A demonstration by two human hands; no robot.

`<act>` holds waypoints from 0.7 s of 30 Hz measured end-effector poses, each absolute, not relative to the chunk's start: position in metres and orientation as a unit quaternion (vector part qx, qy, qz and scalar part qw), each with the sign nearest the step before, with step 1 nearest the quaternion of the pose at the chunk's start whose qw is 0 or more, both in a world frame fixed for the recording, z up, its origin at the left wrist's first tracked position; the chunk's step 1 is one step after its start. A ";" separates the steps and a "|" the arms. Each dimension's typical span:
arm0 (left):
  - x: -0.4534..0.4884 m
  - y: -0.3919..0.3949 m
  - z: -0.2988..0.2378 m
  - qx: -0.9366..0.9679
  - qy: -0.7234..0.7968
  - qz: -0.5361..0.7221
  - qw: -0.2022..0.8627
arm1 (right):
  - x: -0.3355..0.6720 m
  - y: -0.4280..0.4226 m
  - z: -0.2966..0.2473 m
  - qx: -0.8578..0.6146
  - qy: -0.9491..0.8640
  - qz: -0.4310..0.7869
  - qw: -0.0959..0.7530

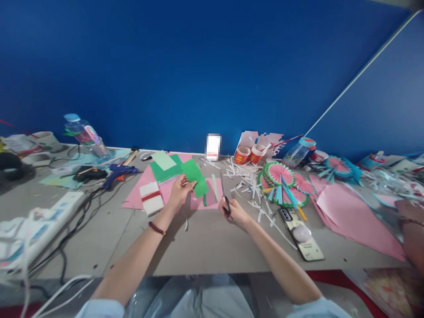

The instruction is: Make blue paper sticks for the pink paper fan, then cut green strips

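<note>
My left hand (181,191) pinches the lower left side of a bright green sheet of paper (194,171), held up over the table. My right hand (236,213) is closed round the dark handles of a pair of scissors (227,206), whose blades point away from me. A gap separates the scissors from the green sheet. Beneath my left hand lie pink paper (137,194), a darker green sheet (159,173) and a pale green piece (164,160). Thin green strips (215,187) lie between my hands. A white pad with a red band (151,198) sits left of my wrist.
White paper scraps (253,194) and pink-and-green paper fans (280,176) lie to the right, near a phone (303,236). Red paper cups (243,154) stand behind. Leftward are a blue glue gun (118,173), a bottle (82,130) and a power strip (53,225). Another person's arm (412,225) enters at right.
</note>
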State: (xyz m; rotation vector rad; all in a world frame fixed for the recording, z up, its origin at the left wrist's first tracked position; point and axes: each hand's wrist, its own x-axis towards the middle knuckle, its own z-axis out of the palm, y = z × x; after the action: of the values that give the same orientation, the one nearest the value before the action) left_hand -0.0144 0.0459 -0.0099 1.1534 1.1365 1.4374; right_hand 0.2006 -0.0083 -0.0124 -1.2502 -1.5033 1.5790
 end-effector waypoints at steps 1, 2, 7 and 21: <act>-0.013 0.045 -0.009 0.458 0.459 0.598 0.471 | 0.200 -0.010 -0.011 -0.473 -0.561 0.610 0.301; -0.012 0.044 -0.008 0.448 0.456 0.607 0.473 | 0.199 -0.012 -0.011 -0.471 -0.556 0.619 0.292; -0.010 0.042 0.000 0.437 0.426 0.630 0.479 | 0.195 -0.015 -0.016 -0.471 -0.568 0.620 0.266; -0.010 0.036 0.007 0.455 0.418 0.645 0.450 | 0.196 -0.016 -0.018 -0.421 -0.674 0.564 0.226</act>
State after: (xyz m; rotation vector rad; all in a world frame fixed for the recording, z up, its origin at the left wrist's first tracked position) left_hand -0.0102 0.0358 0.0070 1.1248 1.0344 1.5941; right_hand 0.1964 -0.0161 -0.0180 -1.1596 -1.8588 1.5538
